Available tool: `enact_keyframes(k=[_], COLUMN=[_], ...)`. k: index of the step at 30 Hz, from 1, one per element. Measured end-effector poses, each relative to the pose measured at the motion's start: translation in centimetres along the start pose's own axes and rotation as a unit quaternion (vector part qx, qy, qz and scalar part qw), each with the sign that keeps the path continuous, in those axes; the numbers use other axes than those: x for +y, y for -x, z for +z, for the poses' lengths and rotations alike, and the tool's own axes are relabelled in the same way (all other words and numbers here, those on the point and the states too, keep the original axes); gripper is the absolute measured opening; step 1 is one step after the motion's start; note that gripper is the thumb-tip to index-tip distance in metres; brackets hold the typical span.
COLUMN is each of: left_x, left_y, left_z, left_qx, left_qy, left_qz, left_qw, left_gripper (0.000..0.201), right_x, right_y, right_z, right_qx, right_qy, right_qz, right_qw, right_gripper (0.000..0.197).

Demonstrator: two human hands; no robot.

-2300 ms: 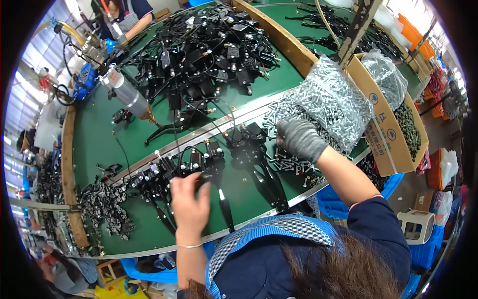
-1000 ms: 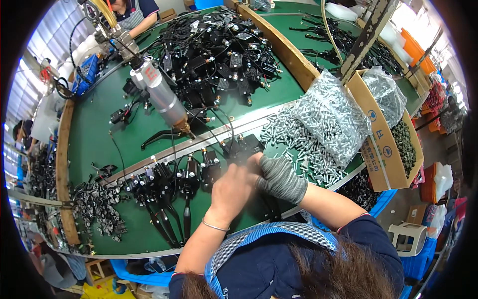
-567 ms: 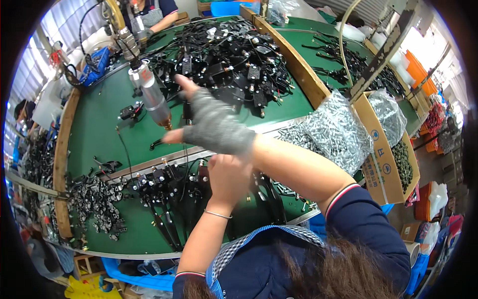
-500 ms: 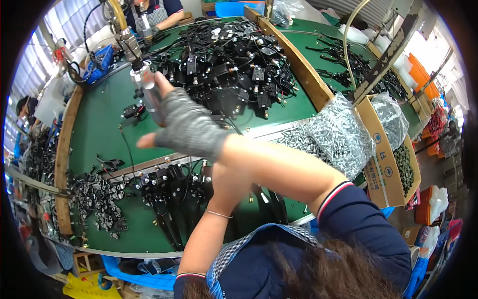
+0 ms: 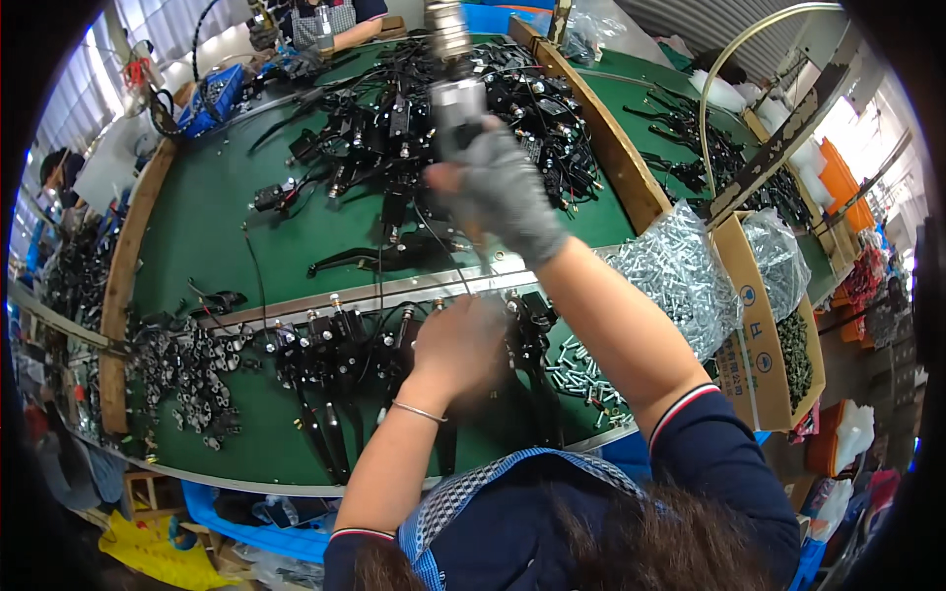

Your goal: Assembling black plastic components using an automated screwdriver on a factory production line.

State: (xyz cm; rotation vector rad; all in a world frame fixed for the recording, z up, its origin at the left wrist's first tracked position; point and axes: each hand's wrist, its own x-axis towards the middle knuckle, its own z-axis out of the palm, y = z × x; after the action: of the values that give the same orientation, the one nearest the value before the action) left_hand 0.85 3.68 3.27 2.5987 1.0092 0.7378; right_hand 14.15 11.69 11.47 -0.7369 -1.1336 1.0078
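Note:
My right hand [image 5: 507, 197], in a grey fingerless glove, is closed round a silver air screwdriver [image 5: 459, 103] held upright above the table's metal rail. Its lower end is smeared by motion. Below it, my left hand [image 5: 458, 340] is bare and at the near side of the rail, among a row of black brake levers [image 5: 335, 340] with cables and small fittings. Motion blurs its fingers, so what they hold cannot be made out. One more black lever [image 5: 384, 258] lies just beyond the rail, left of the screwdriver.
Black lever assemblies [image 5: 394, 128] are heaped at the back. Small metal clamps [image 5: 202, 379] lie at left, loose bolts [image 5: 581, 372] and a bag of bolts [image 5: 680, 266] at right, beside a cardboard box [image 5: 744, 325]. Wooden boards [image 5: 611, 128] divide the green table. Another person [image 5: 335, 25] works at the far side.
My right hand has swung from the left toward the middle, now gripping the screwdriver, which came along. My left hand, partly hidden behind the right forearm before, now shows at the rail.

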Motion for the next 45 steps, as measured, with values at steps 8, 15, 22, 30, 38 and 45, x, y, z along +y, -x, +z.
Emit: enact_keyframes(k=[8,15,22,30,38,45], left_x=[0.8,2.4,1.9,1.4,0.9,0.4], left_y=[-0.3,-0.6,0.0,-0.2,-0.6,-0.9], left_z=[0.7,0.3,1.5,0.9,-0.1,0.2], left_qx=[-0.008,-0.010,0.030,-0.027,-0.094,-0.076], left_qy=[-0.019,-0.071,-0.078,-0.053,-0.046,-0.016], left_qz=[-0.083,-0.062,-0.049,-0.082,-0.086,-0.081], left_qw=[0.996,0.995,0.995,0.995,0.991,0.994], left_gripper=[0.025,0.023,0.022,0.024,0.027,0.031], right_x=[-3.7,-2.3,-2.0,-1.6,-3.9,-1.9], right_y=[4.7,5.1,5.5,5.9,6.3,6.3], right_z=[-3.4,-3.3,-3.6,-3.0,0.3,-0.4], right_qx=[0.064,0.043,0.054,0.068,0.065,0.054], right_qy=[-0.013,0.047,-0.029,-0.012,-0.049,-0.055], right_qz=[-0.010,0.054,0.036,0.059,0.037,0.064], right_qw=[0.998,0.997,0.997,0.996,0.996,0.995], right_gripper=[0.059,0.058,0.056,0.057,0.057,0.054])
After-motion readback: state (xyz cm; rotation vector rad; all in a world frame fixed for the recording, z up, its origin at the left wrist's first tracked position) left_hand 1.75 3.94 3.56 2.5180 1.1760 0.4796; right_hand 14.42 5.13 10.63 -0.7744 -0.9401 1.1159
